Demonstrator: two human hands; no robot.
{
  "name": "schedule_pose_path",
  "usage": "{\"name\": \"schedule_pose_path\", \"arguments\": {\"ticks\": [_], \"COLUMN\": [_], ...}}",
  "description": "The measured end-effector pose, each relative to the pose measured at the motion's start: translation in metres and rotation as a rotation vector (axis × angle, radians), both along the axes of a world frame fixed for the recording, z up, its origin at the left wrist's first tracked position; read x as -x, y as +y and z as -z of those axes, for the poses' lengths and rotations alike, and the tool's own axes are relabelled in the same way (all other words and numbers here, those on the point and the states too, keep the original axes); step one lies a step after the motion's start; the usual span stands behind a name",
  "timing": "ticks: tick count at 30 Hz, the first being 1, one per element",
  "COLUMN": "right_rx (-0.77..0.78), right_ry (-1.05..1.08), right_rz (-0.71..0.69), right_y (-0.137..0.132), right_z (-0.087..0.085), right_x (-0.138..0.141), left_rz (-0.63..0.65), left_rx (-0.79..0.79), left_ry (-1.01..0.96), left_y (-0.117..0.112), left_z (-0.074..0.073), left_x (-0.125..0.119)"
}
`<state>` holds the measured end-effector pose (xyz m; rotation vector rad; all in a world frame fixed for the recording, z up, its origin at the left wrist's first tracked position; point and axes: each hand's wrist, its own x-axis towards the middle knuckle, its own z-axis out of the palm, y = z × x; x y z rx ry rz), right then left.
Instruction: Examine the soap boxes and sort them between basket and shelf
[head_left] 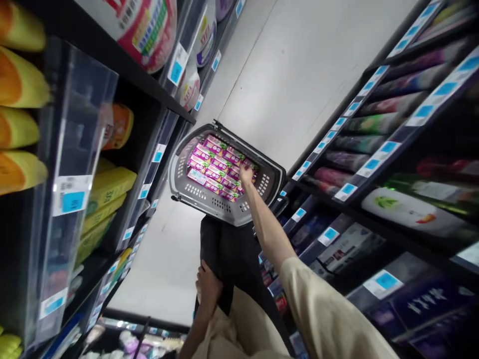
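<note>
A grey plastic shopping basket [229,209] with slotted walls and dark handles stands on the floor ahead of my legs. Rows of small pink-and-purple boxes [215,173] with white and green print cover its bottom. My right hand [246,174] reaches inside, fingers closed at a box near the right end of the rows; the fingertips are too small to make out clearly. Down beside my dark-trousered leg is my left hand [209,285], its fingers curled. A pale edge shows under that hand, but I cannot tell what it is.
A shelf on the left holds yellow packs [108,194], an orange tub [119,125] and large bottles [149,35]. Bottles [406,212] and packaged goods fill the right shelf. Blue-and-white price tags line the edges. The pale aisle floor [284,65] runs between.
</note>
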<state>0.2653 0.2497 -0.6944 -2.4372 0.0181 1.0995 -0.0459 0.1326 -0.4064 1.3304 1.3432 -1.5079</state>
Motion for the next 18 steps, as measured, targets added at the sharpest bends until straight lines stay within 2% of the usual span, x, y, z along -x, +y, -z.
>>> {"name": "schedule_pose_path", "arguments": {"ticks": [3, 5, 7, 13, 18], "right_rx": [0.021, 0.027, 0.046, 0.065, 0.022], "right_ry": [-0.039, -0.054, -0.052, 0.014, 0.025], "right_rz": [0.096, 0.145, 0.202, 0.309, 0.266], "right_y": [0.018, 0.024, 0.027, 0.029, 0.03], "right_z": [0.035, 0.048, 0.053, 0.045, 0.016], "right_x": [-0.002, 0.002, 0.005, 0.007, 0.019], "left_rz": [0.016, 0.015, 0.015, 0.057, 0.135], "left_rx": [0.001, 0.008, 0.018, 0.042, 0.044], "left_ry": [0.008, -0.001, -0.006, -0.005, -0.03], "left_y": [0.002, 0.006, 0.012, 0.026, 0.025], "left_z": [0.001, 0.0, 0.0, -0.001, -0.004], "left_x": [0.002, 0.004, 0.006, 0.003, -0.005]}}
